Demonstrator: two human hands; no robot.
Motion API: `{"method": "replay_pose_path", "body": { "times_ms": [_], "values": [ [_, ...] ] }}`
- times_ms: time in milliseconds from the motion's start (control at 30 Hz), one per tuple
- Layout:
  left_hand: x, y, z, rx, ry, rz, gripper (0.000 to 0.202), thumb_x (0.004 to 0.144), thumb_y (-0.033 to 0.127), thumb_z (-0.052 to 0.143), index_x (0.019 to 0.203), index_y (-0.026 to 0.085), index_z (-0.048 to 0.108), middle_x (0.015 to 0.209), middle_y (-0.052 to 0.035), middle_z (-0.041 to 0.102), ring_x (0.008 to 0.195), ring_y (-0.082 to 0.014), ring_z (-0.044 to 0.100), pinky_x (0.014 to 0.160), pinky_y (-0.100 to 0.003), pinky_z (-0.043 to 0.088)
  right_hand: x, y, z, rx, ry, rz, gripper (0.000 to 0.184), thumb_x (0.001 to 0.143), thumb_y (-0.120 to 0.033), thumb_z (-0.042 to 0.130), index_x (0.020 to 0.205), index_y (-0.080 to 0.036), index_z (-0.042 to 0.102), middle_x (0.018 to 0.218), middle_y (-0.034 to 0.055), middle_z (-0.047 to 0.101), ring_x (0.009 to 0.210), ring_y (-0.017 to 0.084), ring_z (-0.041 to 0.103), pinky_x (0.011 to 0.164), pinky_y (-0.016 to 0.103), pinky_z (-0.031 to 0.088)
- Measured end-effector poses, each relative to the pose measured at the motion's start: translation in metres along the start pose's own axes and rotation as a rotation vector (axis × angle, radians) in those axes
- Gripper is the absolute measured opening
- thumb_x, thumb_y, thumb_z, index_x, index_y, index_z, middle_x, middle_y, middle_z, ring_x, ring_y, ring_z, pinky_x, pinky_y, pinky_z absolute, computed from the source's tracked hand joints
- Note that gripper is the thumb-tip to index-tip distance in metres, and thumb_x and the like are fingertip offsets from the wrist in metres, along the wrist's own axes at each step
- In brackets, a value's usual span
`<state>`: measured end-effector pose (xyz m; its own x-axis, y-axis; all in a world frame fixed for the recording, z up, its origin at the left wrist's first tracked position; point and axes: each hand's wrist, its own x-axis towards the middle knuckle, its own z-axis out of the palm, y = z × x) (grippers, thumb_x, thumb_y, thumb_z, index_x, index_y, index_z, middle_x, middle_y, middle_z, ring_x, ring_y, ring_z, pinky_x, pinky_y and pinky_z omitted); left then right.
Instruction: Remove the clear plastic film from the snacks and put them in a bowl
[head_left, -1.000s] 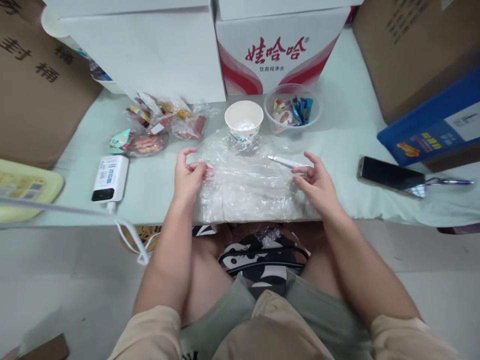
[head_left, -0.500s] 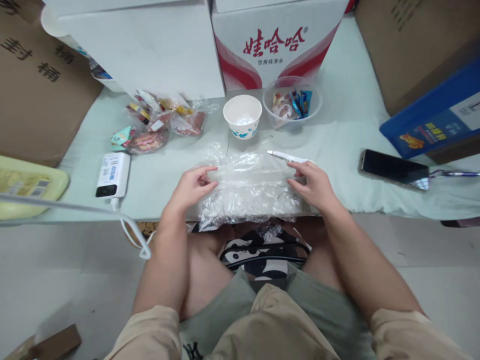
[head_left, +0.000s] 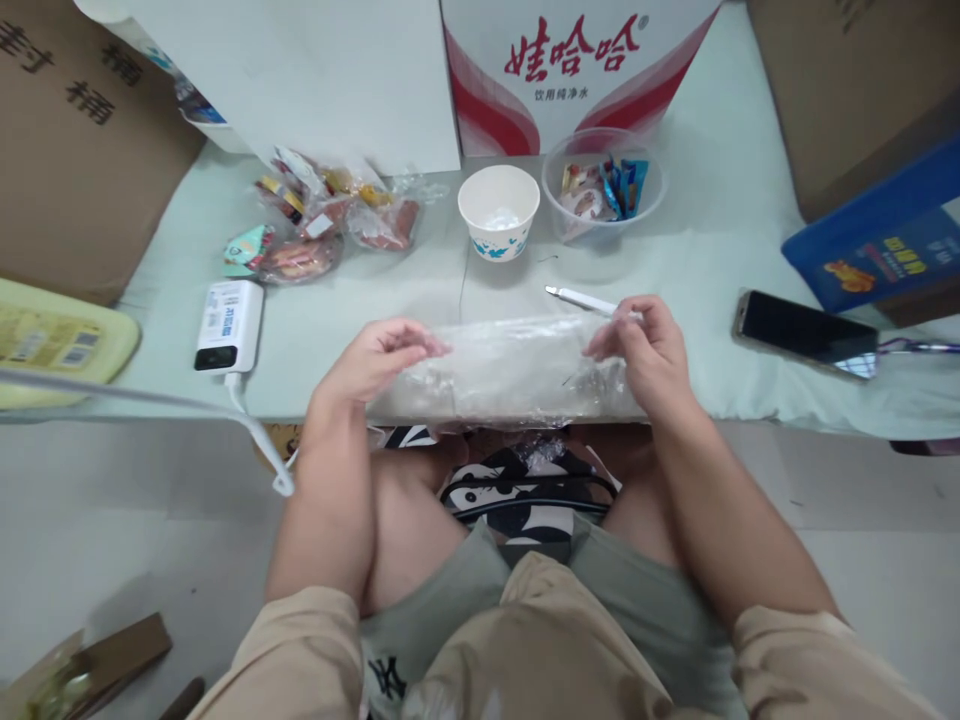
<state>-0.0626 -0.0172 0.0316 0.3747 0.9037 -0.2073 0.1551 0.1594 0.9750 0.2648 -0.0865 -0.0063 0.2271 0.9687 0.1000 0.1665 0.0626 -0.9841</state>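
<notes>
A clear, crinkled plastic film (head_left: 517, 370) is stretched between both hands over the table's front edge. My left hand (head_left: 382, 360) pinches its far left corner, thumb against fingers. On the right side, my right hand (head_left: 641, 345) grips the other far corner with curled fingers. A white pen-like tool (head_left: 581, 299) lies just beyond my right hand, its far end partly hidden behind the fingers. Beyond the film stands a white paper cup (head_left: 499, 215) with blue leaf prints and something clear inside.
A clear plastic bowl (head_left: 606, 190) holds small wrapped packets. Wrapped snacks (head_left: 315, 220) lie back left, near a white power bank (head_left: 229, 325) with a cable. A phone (head_left: 806, 333) rests at right. White cartons (head_left: 300, 80) and brown boxes (head_left: 82, 130) border the table.
Both hands have closed on the far corners of the plastic film. Its far edge is now drawn straight and pulled a little toward me. The view has tilted slightly down.
</notes>
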Motion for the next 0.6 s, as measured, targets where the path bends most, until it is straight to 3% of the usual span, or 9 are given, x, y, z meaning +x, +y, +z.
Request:
{"method": "replay_pose_path", "body": {
  "times_ms": [67,167,267,367,433,533,600],
  "values": [
    [0.008,-0.001,0.008,-0.095,0.160,-0.099,0.024,0.063,0.034,0.081,0.080,0.021,0.070,0.068,-0.0017,0.067,0.065,-0.0169,0.067,0.062,-0.028,0.054,0.002,0.002,0.001,-0.010,0.024,0.100,0.039,0.091,-0.066,0.054,0.106,-0.031,0.051,0.069,-0.0042,0.062,0.054,0.015,0.064,0.050,0.028,0.049],
    [0.020,-0.002,0.015,-0.169,0.337,-0.191,0.015,0.069,0.031,0.072,0.078,0.020,0.066,0.072,-0.0021,0.068,0.060,-0.0150,0.065,0.048,-0.021,0.045,0.003,0.004,0.001,-0.016,0.010,0.174,0.056,0.087,-0.068,0.059,0.129,-0.033,0.046,0.079,-0.0016,0.066,0.058,0.016,0.066,0.050,0.029,0.051],
    [0.026,-0.003,0.015,-0.246,0.338,-0.189,0.015,0.072,0.032,0.070,0.077,0.018,0.065,0.088,-0.0047,0.071,0.073,-0.0161,0.069,0.055,-0.023,0.052,0.002,0.007,0.000,0.016,-0.047,0.151,0.072,0.078,-0.060,0.074,0.137,-0.035,0.043,0.090,-0.0005,0.068,0.063,0.017,0.067,0.056,0.032,0.056],
    [0.025,-0.004,0.013,-0.241,0.254,-0.108,0.031,0.062,0.022,0.081,0.090,0.019,0.069,0.099,-0.0036,0.072,0.084,-0.0163,0.071,0.064,-0.024,0.055,0.002,0.010,-0.001,0.019,-0.025,0.145,0.066,0.079,-0.052,0.075,0.135,-0.034,0.047,0.091,-0.0006,0.069,0.060,0.015,0.065,0.054,0.030,0.055],
    [0.025,-0.007,0.013,-0.180,0.265,-0.079,0.035,0.059,0.019,0.084,0.090,0.020,0.069,0.089,-0.0023,0.072,0.078,-0.0146,0.069,0.059,-0.020,0.051,0.003,0.012,-0.002,0.004,0.006,0.161,0.061,0.081,-0.048,0.072,0.135,-0.033,0.048,0.092,0.0006,0.071,0.061,0.016,0.066,0.053,0.031,0.055],
    [0.028,-0.012,0.014,-0.106,0.351,-0.088,0.018,0.071,0.030,0.079,0.075,0.017,0.068,0.076,-0.0042,0.071,0.069,-0.0133,0.067,0.055,-0.019,0.048,0.004,0.013,-0.001,-0.005,0.025,0.192,0.059,0.083,-0.046,0.071,0.135,-0.030,0.049,0.091,0.0021,0.073,0.061,0.017,0.067,0.055,0.032,0.056],
    [0.029,-0.013,0.014,-0.112,0.381,-0.086,0.023,0.077,0.036,0.075,0.069,0.016,0.067,0.077,-0.0063,0.072,0.073,-0.0146,0.068,0.060,-0.020,0.052,0.004,0.014,-0.001,0.005,0.032,0.207,0.058,0.083,-0.046,0.071,0.134,-0.028,0.050,0.084,0.0012,0.073,0.060,0.018,0.068,0.056,0.033,0.057]
  ]
}}
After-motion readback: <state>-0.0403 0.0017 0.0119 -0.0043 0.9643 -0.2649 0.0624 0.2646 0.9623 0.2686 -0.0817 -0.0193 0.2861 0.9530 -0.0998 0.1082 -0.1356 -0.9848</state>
